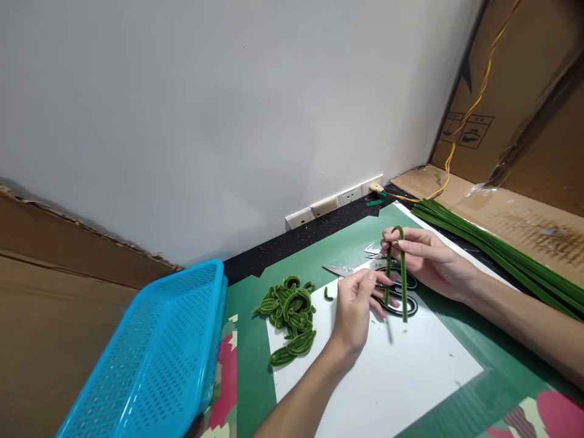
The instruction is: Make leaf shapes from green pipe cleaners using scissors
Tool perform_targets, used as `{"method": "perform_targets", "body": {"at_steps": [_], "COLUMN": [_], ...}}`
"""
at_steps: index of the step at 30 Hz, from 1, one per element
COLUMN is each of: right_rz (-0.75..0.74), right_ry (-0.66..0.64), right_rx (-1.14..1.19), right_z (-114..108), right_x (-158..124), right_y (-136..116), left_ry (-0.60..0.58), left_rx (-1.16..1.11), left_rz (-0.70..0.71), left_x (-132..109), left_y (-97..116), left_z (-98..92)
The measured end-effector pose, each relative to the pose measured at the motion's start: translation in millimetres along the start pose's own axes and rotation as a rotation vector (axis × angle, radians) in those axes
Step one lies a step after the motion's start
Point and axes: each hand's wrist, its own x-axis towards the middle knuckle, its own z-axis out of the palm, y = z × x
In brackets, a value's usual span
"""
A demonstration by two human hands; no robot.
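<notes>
A green pipe cleaner (404,280) is bent into a narrow hook, its two ends hanging down. My right hand (426,255) pinches it near the top of the bend. At its shorter leg are the curled fingers of my left hand (356,304), closed about that strand. Beneath both hands, black-handled scissors (408,307) lie on a white sheet (365,383), blades pointing left. Another small metal tool (374,250) is partly hidden behind the hands. To the left sits a heap of looped green pipe-cleaner pieces (292,310), with one short offcut (328,294) beside it.
A blue plastic basket (210,340) stands at the left on the green mat (249,365). Long straight green pipe cleaners (493,249) lie bundled at the right. Behind are a wall with a socket strip (325,207), a yellow cord (479,91) and cardboard (524,73).
</notes>
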Motion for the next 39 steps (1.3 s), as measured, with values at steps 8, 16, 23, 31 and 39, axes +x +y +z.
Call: {"method": "perform_targets", "body": {"at_steps": [8,16,23,31,39], "right_rz": [-0.043,-0.048,-0.072,-0.202,-0.372], "right_ry": [0.061,0.171,0.227,0.374,0.438], "right_rx": [-0.031,-0.107,-0.157,-0.309,-0.600], "right_z": [3.1,1.0,0.2,-9.2,-9.6], "right_x": [2.0,4.9,6.3,9.7,6.1], "right_y": [-3.2,1.3,2.1,3.9,1.5], "left_ry": [-0.056,-0.069,-0.063,0.028,0.163], "left_rx": [0.026,0.105,0.085,0.009,-0.034], "left_rz": [-0.039,-0.043,-0.052,-0.011,0.053], "left_x": [-1.6,0.0,0.9,2.4,6.2], "left_y": [0.4,-4.3,-3.5,-5.8,-5.3], "left_z": [5.1,4.9,4.9,5.0,3.6]}}
